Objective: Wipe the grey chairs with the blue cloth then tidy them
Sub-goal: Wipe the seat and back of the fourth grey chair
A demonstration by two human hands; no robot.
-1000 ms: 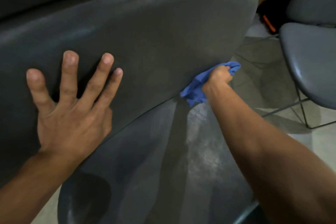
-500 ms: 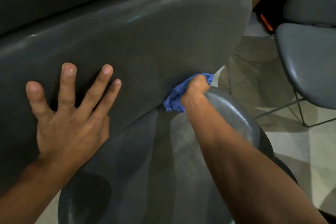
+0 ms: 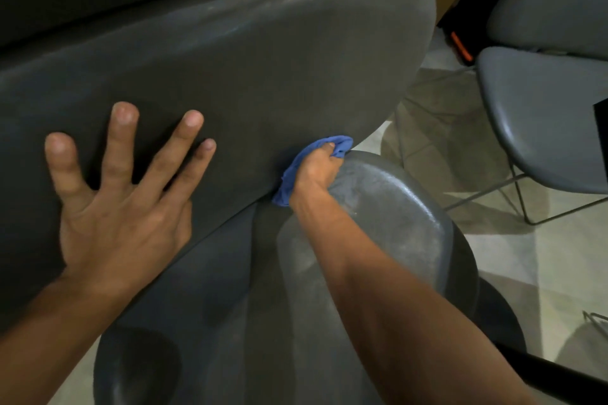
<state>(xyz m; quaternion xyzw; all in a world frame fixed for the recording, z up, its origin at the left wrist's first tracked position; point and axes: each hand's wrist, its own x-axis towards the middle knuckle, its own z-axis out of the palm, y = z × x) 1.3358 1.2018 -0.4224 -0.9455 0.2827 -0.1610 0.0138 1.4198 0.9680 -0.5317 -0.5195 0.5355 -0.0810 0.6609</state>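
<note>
My left hand (image 3: 125, 207) lies flat on the back of the grey chair (image 3: 263, 69), just like a moment ago. My fingers (image 3: 121, 141) are spread wide and hold nothing. They only push, so the chair does not rock.

To the right of those fingers is the crease where the chair back meets the seat (image 3: 378, 223). My right hand (image 3: 317, 171) has slid along that crease toward my left hand. A second ago it was out near the far edge of the back. Its fingers are curled tight around the blue cloth (image 3: 296, 174), which is bunched up and pushed into the crease. I think this means the edge is wiped and I am working my way inward now. More of the chair is left to do.

The chair skin is smooth and a bit shiny, like soft leather, with round edges. The seat by my right fingers has a pale, dusty look. The cloth is soft and crumpled.

Far to the right of my fingers stands another grey chair (image 3: 543, 115) on thin wire legs (image 3: 523, 204). I have not touched it yet.
</note>
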